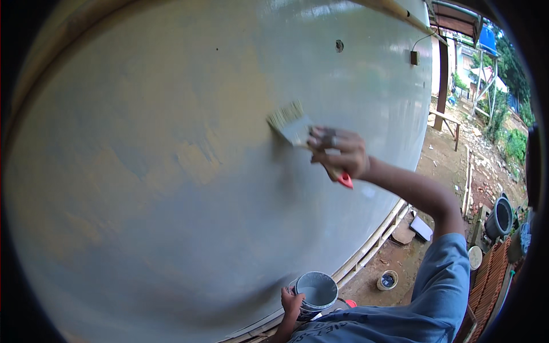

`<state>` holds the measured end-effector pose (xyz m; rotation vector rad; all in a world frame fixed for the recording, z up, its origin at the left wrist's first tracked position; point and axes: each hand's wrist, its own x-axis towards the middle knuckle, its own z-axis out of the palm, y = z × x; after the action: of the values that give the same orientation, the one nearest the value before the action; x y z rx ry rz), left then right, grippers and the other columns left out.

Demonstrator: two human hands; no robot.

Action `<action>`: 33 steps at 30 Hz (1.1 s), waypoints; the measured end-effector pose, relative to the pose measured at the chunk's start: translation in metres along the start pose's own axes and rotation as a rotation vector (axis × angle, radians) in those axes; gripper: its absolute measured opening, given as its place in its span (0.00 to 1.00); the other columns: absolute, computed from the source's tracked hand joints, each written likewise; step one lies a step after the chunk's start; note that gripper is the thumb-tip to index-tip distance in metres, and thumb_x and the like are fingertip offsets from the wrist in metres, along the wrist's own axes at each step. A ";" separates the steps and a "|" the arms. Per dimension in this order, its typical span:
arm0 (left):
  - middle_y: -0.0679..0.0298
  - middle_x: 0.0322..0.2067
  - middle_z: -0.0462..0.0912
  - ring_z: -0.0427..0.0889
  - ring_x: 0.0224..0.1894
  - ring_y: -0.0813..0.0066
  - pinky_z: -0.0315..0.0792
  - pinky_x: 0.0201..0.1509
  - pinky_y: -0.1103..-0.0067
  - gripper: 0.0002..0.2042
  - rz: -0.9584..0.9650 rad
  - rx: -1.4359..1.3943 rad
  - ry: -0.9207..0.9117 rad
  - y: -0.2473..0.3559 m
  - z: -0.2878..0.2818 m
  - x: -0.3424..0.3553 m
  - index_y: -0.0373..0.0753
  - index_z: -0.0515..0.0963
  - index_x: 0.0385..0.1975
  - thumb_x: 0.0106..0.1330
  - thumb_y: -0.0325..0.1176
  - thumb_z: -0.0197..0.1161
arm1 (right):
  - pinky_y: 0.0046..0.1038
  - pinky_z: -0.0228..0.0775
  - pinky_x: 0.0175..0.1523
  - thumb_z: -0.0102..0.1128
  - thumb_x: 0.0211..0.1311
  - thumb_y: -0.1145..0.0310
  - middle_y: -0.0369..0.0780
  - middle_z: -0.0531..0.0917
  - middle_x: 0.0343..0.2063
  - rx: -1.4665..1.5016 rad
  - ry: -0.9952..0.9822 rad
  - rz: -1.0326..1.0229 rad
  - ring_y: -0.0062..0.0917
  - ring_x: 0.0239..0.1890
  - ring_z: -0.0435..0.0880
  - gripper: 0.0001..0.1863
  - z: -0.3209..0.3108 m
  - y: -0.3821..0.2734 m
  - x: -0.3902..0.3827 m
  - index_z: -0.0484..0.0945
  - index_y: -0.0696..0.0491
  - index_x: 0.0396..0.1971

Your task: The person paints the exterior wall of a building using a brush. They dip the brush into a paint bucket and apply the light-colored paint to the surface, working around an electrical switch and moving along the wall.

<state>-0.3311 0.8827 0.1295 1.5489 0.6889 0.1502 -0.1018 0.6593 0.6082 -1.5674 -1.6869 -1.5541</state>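
— Against the wall (171, 171), what is in hand?
— Right hand (337, 153) clenched around a paintbrush (297, 128), bristles touching grey coat just left of the knuckles. Left hand (290, 304) grips the paint bucket (315, 291), low, well below.
— Step?
— Judged mid-coat; brown patches left of the brush want even strokes next.

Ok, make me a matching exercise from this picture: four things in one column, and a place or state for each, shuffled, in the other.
Things:
1. paintbrush
2. paint can
3. small open tin
4. dark pot

Places or states:
A. on the ground near the foot of the wall
B. gripped by the left hand, low in the view
C. bristles pressed to the grey wall, held by the right hand
D. far right, beside the stacked tiles

Pairs: 1-C, 2-B, 3-A, 4-D
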 end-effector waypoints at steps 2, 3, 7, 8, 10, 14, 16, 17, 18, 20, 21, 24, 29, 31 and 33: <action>0.63 0.24 0.75 0.74 0.18 0.76 0.65 0.14 0.78 0.28 0.077 -0.043 0.015 0.000 0.000 -0.006 0.32 0.70 0.44 0.36 0.19 0.67 | 0.37 0.81 0.56 0.70 0.47 0.67 0.40 0.87 0.41 0.095 -0.213 -0.017 0.33 0.46 0.87 0.05 0.008 -0.060 -0.079 0.84 0.49 0.26; 0.63 0.25 0.75 0.74 0.19 0.75 0.66 0.14 0.78 0.28 0.066 -0.021 0.006 0.007 0.003 -0.009 0.32 0.70 0.44 0.36 0.19 0.67 | 0.34 0.82 0.51 0.68 0.47 0.67 0.39 0.87 0.39 0.126 -0.339 -0.008 0.31 0.43 0.88 0.05 0.004 -0.087 -0.101 0.83 0.48 0.26; 0.59 0.33 0.80 0.80 0.32 0.72 0.75 0.36 0.77 0.29 0.001 -0.010 -0.010 0.000 -0.006 -0.005 0.32 0.70 0.45 0.36 0.22 0.69 | 0.36 0.70 0.28 0.60 0.40 0.71 0.34 0.84 0.28 0.485 -0.639 0.258 0.32 0.27 0.83 0.11 0.004 -0.071 -0.061 0.83 0.47 0.28; 0.59 0.33 0.80 0.80 0.32 0.72 0.75 0.36 0.77 0.29 -0.011 0.007 -0.017 0.005 -0.008 -0.008 0.32 0.70 0.45 0.36 0.22 0.69 | 0.36 0.69 0.28 0.59 0.41 0.72 0.34 0.83 0.25 0.481 -0.625 0.279 0.33 0.26 0.82 0.09 0.000 -0.052 -0.032 0.82 0.48 0.26; 0.60 0.33 0.80 0.80 0.32 0.72 0.75 0.37 0.77 0.28 -0.007 0.124 -0.033 0.013 -0.012 -0.010 0.33 0.71 0.44 0.36 0.24 0.69 | 0.30 0.74 0.31 0.65 0.46 0.76 0.37 0.85 0.24 0.487 -0.573 0.341 0.31 0.26 0.85 0.05 -0.017 -0.012 0.039 0.85 0.53 0.25; 0.60 0.32 0.81 0.81 0.31 0.71 0.74 0.37 0.77 0.28 0.064 0.140 0.055 0.006 -0.008 -0.010 0.33 0.72 0.44 0.36 0.25 0.70 | 0.29 0.80 0.42 0.70 0.48 0.78 0.43 0.87 0.31 0.235 -0.326 0.258 0.32 0.35 0.88 0.07 -0.072 0.050 0.163 0.87 0.55 0.29; 0.60 0.32 0.81 0.80 0.31 0.71 0.74 0.37 0.77 0.28 0.047 0.164 0.074 0.015 -0.012 -0.018 0.33 0.72 0.44 0.36 0.25 0.69 | 0.26 0.78 0.37 0.66 0.49 0.82 0.41 0.88 0.31 0.312 -0.067 0.009 0.30 0.31 0.87 0.08 -0.081 0.079 0.201 0.87 0.55 0.29; 0.60 0.32 0.80 0.80 0.31 0.71 0.74 0.37 0.77 0.27 0.053 0.187 0.049 0.020 -0.006 -0.019 0.33 0.72 0.44 0.37 0.25 0.69 | 0.26 0.78 0.37 0.67 0.49 0.82 0.41 0.88 0.32 0.158 0.032 -0.030 0.30 0.31 0.87 0.07 -0.097 0.073 0.214 0.86 0.55 0.29; 0.60 0.32 0.80 0.80 0.31 0.71 0.74 0.37 0.77 0.27 0.059 0.189 0.025 0.016 0.000 -0.017 0.33 0.72 0.44 0.37 0.25 0.69 | 0.26 0.78 0.38 0.67 0.49 0.81 0.41 0.88 0.32 0.003 0.127 -0.073 0.31 0.31 0.87 0.07 -0.108 0.068 0.222 0.86 0.55 0.29; 0.61 0.31 0.80 0.80 0.31 0.70 0.74 0.37 0.77 0.27 0.089 0.098 0.016 0.003 0.004 -0.009 0.34 0.72 0.43 0.37 0.25 0.69 | 0.28 0.79 0.39 0.67 0.51 0.80 0.42 0.88 0.32 -0.112 0.211 -0.135 0.32 0.33 0.88 0.06 -0.095 0.076 0.215 0.86 0.55 0.29; 0.61 0.31 0.80 0.80 0.31 0.70 0.74 0.37 0.77 0.27 0.086 0.099 0.016 -0.005 0.005 -0.007 0.34 0.72 0.43 0.37 0.25 0.69 | 0.29 0.79 0.40 0.67 0.52 0.79 0.43 0.88 0.33 -0.118 0.215 -0.179 0.33 0.34 0.88 0.06 -0.080 0.084 0.201 0.87 0.55 0.30; 0.61 0.30 0.79 0.79 0.29 0.71 0.74 0.34 0.77 0.26 0.090 0.038 0.047 -0.009 -0.008 -0.008 0.33 0.71 0.43 0.38 0.25 0.69 | 0.34 0.80 0.51 0.67 0.50 0.74 0.39 0.87 0.40 -0.222 0.214 -0.142 0.34 0.44 0.87 0.08 -0.005 0.070 0.116 0.87 0.48 0.31; 0.61 0.31 0.80 0.79 0.28 0.75 0.73 0.30 0.78 0.27 0.020 0.031 0.006 -0.016 -0.006 -0.006 0.33 0.71 0.43 0.36 0.23 0.69 | 0.39 0.78 0.58 0.71 0.50 0.66 0.38 0.87 0.43 0.043 -0.215 -0.015 0.29 0.48 0.86 0.07 0.013 -0.072 -0.084 0.86 0.47 0.31; 0.61 0.31 0.80 0.79 0.28 0.74 0.73 0.30 0.78 0.27 -0.003 0.012 0.009 -0.003 -0.009 -0.014 0.33 0.71 0.43 0.36 0.23 0.69 | 0.35 0.80 0.48 0.66 0.49 0.70 0.37 0.87 0.39 0.261 -0.477 0.100 0.31 0.43 0.87 0.05 0.007 -0.114 -0.122 0.84 0.48 0.28; 0.60 0.32 0.81 0.80 0.30 0.73 0.74 0.33 0.77 0.28 0.089 0.025 0.039 -0.020 -0.007 -0.003 0.33 0.71 0.43 0.36 0.23 0.70 | 0.34 0.77 0.39 0.62 0.45 0.73 0.36 0.86 0.33 0.469 -0.703 0.220 0.33 0.36 0.86 0.07 0.004 -0.112 -0.124 0.84 0.49 0.27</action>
<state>-0.3437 0.8865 0.1129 1.6047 0.6544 0.2396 -0.1574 0.6305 0.4532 -2.0528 -1.9266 -0.4455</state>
